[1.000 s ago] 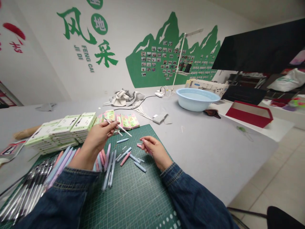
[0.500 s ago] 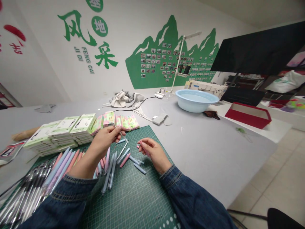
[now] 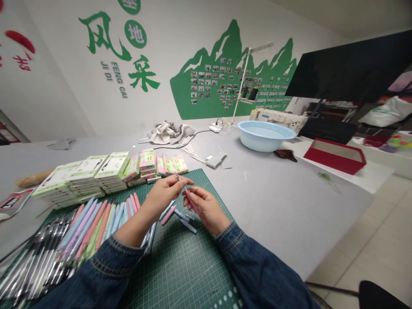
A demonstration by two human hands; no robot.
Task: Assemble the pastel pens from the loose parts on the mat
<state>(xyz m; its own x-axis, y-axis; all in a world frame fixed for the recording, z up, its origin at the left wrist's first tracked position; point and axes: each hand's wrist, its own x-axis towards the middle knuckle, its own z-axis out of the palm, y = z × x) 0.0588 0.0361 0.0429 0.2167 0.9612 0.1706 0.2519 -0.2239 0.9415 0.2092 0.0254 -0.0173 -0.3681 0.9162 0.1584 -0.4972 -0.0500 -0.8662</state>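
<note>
My right hand (image 3: 207, 210) is closed around a pink pen barrel (image 3: 192, 201), held tilted above the green cutting mat (image 3: 180, 270). My left hand (image 3: 165, 195) pinches a thin pen refill (image 3: 178, 176) right at the barrel's upper end. The fingertips of both hands nearly touch, and they hide how far the two parts are joined. Below them on the mat lie a short pink pen part (image 3: 168, 215) and several blue pen parts (image 3: 188, 226). A row of pastel pen barrels (image 3: 93, 223) spreads to the left of my left forearm, which covers some of them.
Many clear and black pen parts (image 3: 35, 253) lie at the left front. Behind stand stacked white-green boxes (image 3: 111, 169) and small pink-green boxes (image 3: 148, 161). Further back are crumpled cloth (image 3: 170, 133), a blue basin (image 3: 265, 139) and a red box (image 3: 334, 156).
My left hand has moved right and slightly down with the refill, meeting the pink barrel. My right hand stays about where it was. More of the pastel row shows now.
</note>
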